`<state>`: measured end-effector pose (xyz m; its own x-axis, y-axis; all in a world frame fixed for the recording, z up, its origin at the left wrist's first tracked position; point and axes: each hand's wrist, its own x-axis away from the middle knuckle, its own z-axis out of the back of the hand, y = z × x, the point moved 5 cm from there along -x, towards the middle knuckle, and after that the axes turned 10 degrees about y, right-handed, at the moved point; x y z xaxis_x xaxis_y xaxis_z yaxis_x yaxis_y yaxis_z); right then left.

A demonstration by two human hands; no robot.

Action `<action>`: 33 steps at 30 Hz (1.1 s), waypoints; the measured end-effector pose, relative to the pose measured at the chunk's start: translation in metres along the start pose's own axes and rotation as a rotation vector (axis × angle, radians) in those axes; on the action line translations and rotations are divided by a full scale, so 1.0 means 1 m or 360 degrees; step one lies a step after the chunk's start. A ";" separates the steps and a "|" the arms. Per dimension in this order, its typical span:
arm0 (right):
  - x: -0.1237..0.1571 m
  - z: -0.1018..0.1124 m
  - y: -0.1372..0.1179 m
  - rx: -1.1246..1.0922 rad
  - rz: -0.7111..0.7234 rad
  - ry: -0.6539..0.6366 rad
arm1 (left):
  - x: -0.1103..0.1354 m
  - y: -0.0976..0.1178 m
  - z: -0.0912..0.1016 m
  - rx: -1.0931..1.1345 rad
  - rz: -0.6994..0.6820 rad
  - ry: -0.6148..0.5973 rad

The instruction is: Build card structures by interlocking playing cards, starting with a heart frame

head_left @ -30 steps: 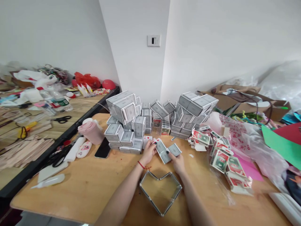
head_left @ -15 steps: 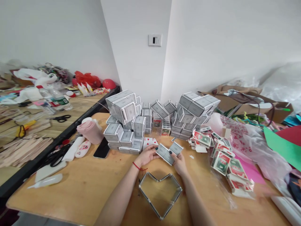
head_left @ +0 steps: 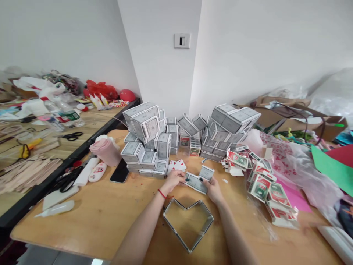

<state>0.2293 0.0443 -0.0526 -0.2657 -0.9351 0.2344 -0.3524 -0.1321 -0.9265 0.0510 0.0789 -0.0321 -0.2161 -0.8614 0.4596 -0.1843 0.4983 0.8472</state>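
Observation:
Between both hands is a joined piece of grey-backed playing cards, bent into an angle with one card sticking up at the right. My left hand pinches its left end, thumb on the front. My right hand grips it near the bend, thumb over the card backs. Below my hands, a heart-shaped frame made of cards stands on edge on the table. Loose playing cards with red hearts lie face up just beyond my left hand.
Stacked card blocks stand at the back left and back right. Opened card boxes pile up on the right. A phone, a pink roll, scissors and a glue bottle lie left. Beyond is a cluttered second table.
The held card piece has turned slightly, its left part lying flatter and its right card standing more upright. Both hands keep their hold. The view has shifted a little.

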 end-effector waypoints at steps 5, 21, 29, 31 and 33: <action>0.001 -0.001 -0.002 0.0018 -0.0003 0.0016 | 0.004 0.003 0.000 -0.0043 -0.0022 -0.0179; 0.004 -0.007 -0.008 0.0067 0.0020 -0.0011 | 0.002 0.008 -0.009 -0.0458 -0.0511 0.0170; 0.008 -0.009 -0.011 -0.0005 -0.0064 0.0099 | 0.013 0.014 -0.015 -0.1074 -0.0958 0.0359; 0.008 -0.010 -0.014 0.0050 -0.0013 0.0168 | 0.014 0.014 -0.015 -0.1091 -0.0996 0.0390; 0.007 -0.011 -0.016 0.0160 0.0076 0.0251 | 0.016 0.012 -0.015 -0.1054 -0.1013 0.0437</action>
<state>0.2229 0.0440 -0.0329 -0.4201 -0.8791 0.2253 -0.2469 -0.1281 -0.9605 0.0593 0.0694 -0.0100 -0.0147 -0.9864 -0.1636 0.4080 -0.1553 0.8997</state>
